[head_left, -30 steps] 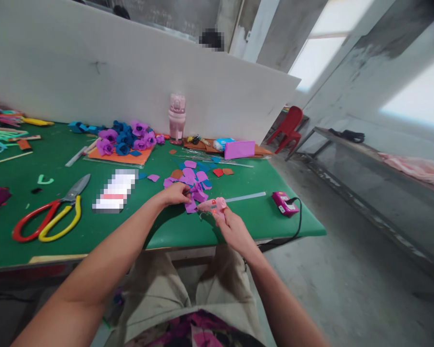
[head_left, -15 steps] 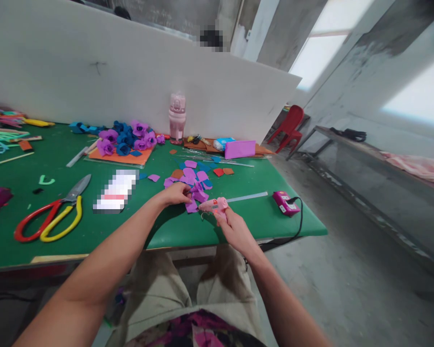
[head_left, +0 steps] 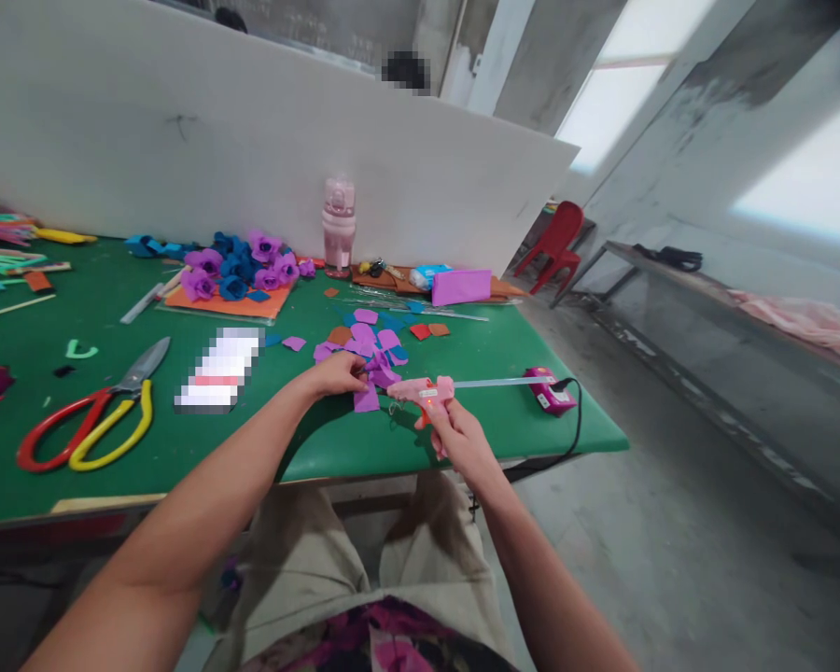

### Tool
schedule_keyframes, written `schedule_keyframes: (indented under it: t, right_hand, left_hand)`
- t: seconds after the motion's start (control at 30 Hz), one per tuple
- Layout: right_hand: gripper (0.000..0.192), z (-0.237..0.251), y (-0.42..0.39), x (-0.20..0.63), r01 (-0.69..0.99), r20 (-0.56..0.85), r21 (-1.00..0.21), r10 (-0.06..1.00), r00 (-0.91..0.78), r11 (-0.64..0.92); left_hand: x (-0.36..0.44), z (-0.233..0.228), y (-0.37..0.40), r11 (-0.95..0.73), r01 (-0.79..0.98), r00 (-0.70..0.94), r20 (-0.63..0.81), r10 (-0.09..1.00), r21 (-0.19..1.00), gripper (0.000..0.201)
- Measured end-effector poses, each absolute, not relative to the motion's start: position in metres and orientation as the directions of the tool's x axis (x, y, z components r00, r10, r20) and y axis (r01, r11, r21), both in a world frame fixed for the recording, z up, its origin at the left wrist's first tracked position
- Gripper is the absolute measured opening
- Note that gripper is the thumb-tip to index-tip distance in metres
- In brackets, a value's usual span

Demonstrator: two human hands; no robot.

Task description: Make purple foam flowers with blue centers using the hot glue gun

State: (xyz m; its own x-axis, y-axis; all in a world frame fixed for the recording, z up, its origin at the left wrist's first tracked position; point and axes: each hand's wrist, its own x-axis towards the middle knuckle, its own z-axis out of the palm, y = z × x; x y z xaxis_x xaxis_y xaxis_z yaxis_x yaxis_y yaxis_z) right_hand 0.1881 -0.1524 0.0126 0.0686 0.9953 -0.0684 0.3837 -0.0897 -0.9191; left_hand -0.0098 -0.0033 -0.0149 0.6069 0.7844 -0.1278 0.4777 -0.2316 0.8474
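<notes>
Pinched between the fingers of my left hand (head_left: 340, 374) is a purple paper flower (head_left: 379, 370), partly hidden by the fingertips. My right hand (head_left: 460, 431) grips a pink glue gun (head_left: 427, 392) by its handle. A long clear glue stick (head_left: 497, 382) sticks out of the gun's back end. The gun's nozzle points left, close beside the flower. Under the flower lies a purple paper square (head_left: 366, 399). Cut purple petals (head_left: 365, 317) and a few blue and brown pieces are scattered just behind my left hand.
Large scissors (head_left: 105, 411) and a phone (head_left: 220, 371) lie to the left on the green table (head_left: 308, 448). Finished flowers (head_left: 234, 271) and a pink bottle (head_left: 340, 229) stand at the back, before a white board (head_left: 252, 131). A purple box (head_left: 550, 392) with a black cord sits right.
My right hand has turned the glue gun, so its stick now reaches over toward the purple box. The nozzle has shifted slightly right and up. My left hand keeps its pinch.
</notes>
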Motion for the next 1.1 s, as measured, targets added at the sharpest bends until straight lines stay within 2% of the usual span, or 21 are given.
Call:
schedule_keyframes:
  t: [0.53,1.1]
  right_hand:
    - [0.029,0.014,-0.153,0.175,0.707,0.062,-0.706,0.998,-0.005,0.048]
    - [0.028,0.013,-0.153,0.169,0.730,0.053,-0.679,0.997,-0.048,0.071]
  left_hand:
    - [-0.010,-0.014,-0.003,-0.256,0.489,0.601,-0.109,0.792,0.834,0.023]
    - [-0.009,-0.013,-0.004,-0.278,0.510,0.601,-0.106,0.792,0.814,0.021]
